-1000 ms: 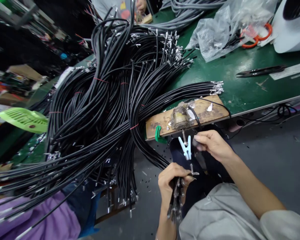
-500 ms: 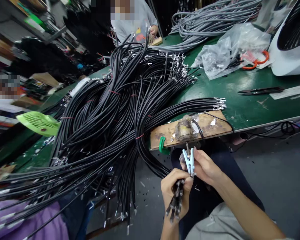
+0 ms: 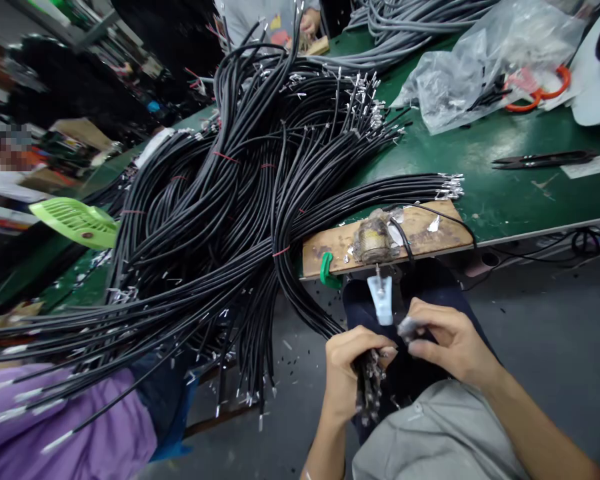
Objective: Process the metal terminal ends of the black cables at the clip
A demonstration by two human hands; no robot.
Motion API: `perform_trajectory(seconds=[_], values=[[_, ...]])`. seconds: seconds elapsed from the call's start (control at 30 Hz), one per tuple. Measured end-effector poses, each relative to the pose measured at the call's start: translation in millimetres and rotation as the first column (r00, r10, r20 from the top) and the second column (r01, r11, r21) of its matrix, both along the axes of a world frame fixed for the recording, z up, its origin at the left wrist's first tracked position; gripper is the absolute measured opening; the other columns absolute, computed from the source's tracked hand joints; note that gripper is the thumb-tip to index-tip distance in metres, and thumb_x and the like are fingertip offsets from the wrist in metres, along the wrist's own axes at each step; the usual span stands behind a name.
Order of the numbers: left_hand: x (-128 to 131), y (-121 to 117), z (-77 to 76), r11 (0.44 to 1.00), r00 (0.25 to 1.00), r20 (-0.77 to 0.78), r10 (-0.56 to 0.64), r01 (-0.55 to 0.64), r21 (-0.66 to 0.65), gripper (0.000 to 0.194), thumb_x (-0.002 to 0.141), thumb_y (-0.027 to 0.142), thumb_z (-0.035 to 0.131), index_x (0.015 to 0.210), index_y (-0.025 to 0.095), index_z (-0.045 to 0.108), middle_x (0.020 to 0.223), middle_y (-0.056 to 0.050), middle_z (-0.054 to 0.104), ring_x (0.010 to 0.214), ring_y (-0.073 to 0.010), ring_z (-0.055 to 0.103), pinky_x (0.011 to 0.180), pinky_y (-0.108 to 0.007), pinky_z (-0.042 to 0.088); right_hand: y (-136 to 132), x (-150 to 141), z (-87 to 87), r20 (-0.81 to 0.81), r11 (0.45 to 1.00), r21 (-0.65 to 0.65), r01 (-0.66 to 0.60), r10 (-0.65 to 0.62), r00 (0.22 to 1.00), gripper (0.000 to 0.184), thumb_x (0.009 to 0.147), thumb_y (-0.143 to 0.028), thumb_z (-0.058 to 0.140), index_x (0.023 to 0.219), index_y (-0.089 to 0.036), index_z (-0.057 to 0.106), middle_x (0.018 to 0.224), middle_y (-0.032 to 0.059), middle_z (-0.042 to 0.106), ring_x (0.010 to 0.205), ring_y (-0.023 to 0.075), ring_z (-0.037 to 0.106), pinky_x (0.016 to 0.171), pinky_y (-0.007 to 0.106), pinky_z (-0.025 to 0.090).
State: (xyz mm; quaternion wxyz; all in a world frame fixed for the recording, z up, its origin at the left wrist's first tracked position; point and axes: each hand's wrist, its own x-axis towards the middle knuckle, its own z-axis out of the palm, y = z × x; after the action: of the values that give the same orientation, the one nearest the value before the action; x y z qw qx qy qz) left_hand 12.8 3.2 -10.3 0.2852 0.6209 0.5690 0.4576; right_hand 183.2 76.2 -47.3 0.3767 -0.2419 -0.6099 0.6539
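Black bundle (image 3: 370,390) is being gripped in the left hand (image 3: 347,367), fingers wrapping around it and the thumb pressing over the top. Its ends are hanging below the fist, above the lap; the rest is running up past the board's left end into the pile (image 3: 205,180).

Right hand (image 3: 445,340) is hovering just right of the bundle, thumb and forefinger curling toward each other. Fingertips are blurring grey; cannot tell whether they are pinching anything. A narrow gap is separating the two hands.

Blue clip (image 3: 381,303) is hanging on the motor (image 3: 374,240) shaft, projecting past the front edge of the board (image 3: 435,230). Neither hand is touching it. Green clamp (image 3: 327,270) is sitting on that same edge, farther left.

Edges/room: board is lying along the front edge of the table (image 3: 510,200). Pile is crowding the left side; its nearer ends are drooping over the edge. Floor (image 3: 550,347) is showing right of the right forearm. Snips (image 3: 545,160) are lying well beyond the board, near the orange scissors (image 3: 535,97).
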Motion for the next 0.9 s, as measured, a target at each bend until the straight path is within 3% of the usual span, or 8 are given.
perform_trajectory(seconds=[0.07,0.2,0.3,0.43,0.53,0.6,0.73,0.9], values=[[-2,-1,-0.9,1.000,1.000,-0.026,-0.007,0.007,-0.020,0.008,0.081,0.016,0.065,0.075,0.016,0.072,0.065,-0.004,0.069,0.057,-0.0128,0.063,0.056,-0.022,0.047,0,-2,7.4,0.044,0.996,0.093,-0.016,0.012,0.999,0.012,0.082,-0.026,0.068,0.090,-0.017,0.069,0.077,0.0051,0.060,0.072,0.0169,0.052,0.065,0.029,0.043],[-8,-7,-1.8,1.000,1.000,-0.015,0.005,-0.005,0.027,0.008,0.080,0.020,0.067,0.077,0.016,0.074,0.066,-0.005,0.070,0.057,-0.0132,0.063,0.055,-0.022,0.048,-2,-2,-0.8,0.234,0.998,0.042,0.054,-0.062,0.970,0.020,0.088,-0.033,0.059,0.079,-0.015,0.066,0.069,0.0022,0.059,0.064,0.0139,0.051,0.061,0.026,0.041],[-10,-11,-3.0,0.998,1.000,0.015,0.003,-0.004,0.062,0.010,0.080,0.025,0.069,0.076,0.016,0.074,0.065,-0.004,0.069,0.055,-0.0125,0.062,0.053,-0.021,0.048,-14,-1,-17.5,0.410,0.989,-0.097,-0.114,0.144,0.901,0.027,0.086,-0.040,0.060,0.080,-0.014,0.067,0.062,-0.0007,0.058,0.058,0.0119,0.049,0.056,0.024,0.037],[-11,-12,-6.1,0.998,0.999,0.030,-0.011,0.010,0.059,0.008,0.079,0.022,0.070,0.077,0.016,0.073,0.067,-0.004,0.070,0.057,-0.0125,0.062,0.056,-0.022,0.049,-37,-6,-29.1,0.454,0.911,-0.248,-0.331,0.411,0.791,0.028,0.073,-0.040,0.073,0.078,-0.015,0.064,0.060,-0.0036,0.055,0.056,0.0110,0.048,0.051,0.021,0.032],[-13,-12,-8.6,0.996,0.998,-0.010,-0.069,0.070,0.053,0.006,0.080,0.020,0.068,0.078,0.016,0.072,0.068,-0.004,0.069,0.060,-0.0129,0.063,0.058,-0.022,0.049,-46,-14,-28.0,0.416,0.893,-0.156,-0.423,0.448,0.791,0.020,0.081,-0.031,0.064,0.071,-0.015,0.060,0.057,-0.0053,0.047,0.053,0.0088,0.042,0.049,0.022,0.027],[-16,-13,-9.5,0.991,0.991,-0.054,-0.123,0.125,0.037,0.006,0.081,0.020,0.066,0.079,0.016,0.070,0.069,-0.004,0.069,0.062,-0.0136,0.063,0.059,-0.022,0.049,-44,-17,-25.2,0.343,0.878,-0.107,-0.467,0.474,0.811,0.027,0.087,-0.028,0.056,0.064,-0.015,0.056,0.055,-0.0060,0.039,0.050,0.0075,0.034,0.048,0.022,0.023],[-19,-20,-7.3,0.979,0.965,-0.167,-0.201,0.201,-0.014,0.007,0.083,0.018,0.063,0.087,0.017,0.068,0.073,-0.004,0.069,0.068,-0.0148,0.066,0.064,-0.023,0.049,-26,-15,-18.3,0.038,0.859,-0.239,-0.453,0.475,0.879,0.037,0.088,-0.043,0.056,0.064,-0.015,0.051,0.056,-0.0062,0.035,0.050,0.0070,0.030,0.046,0.021,0.023],[-15,-26,-4.4,0.996,0.972,-0.230,-0.040,0.057,0.069,0.032,0.082,0.016,0.064,0.114,0.019,0.061,0.081,-0.003,0.070,0.070,-0.0145,0.066,0.068,-0.024,0.048,-10,-25,-8.4,-0.153,0.891,-0.311,-0.331,0.297,0.943,0.043,0.087,-0.053,0.054,0.067,-0.016,0.049,0.054,-0.0061,0.038,0.046,0.0067,0.033,0.044,0.021,0.026]])
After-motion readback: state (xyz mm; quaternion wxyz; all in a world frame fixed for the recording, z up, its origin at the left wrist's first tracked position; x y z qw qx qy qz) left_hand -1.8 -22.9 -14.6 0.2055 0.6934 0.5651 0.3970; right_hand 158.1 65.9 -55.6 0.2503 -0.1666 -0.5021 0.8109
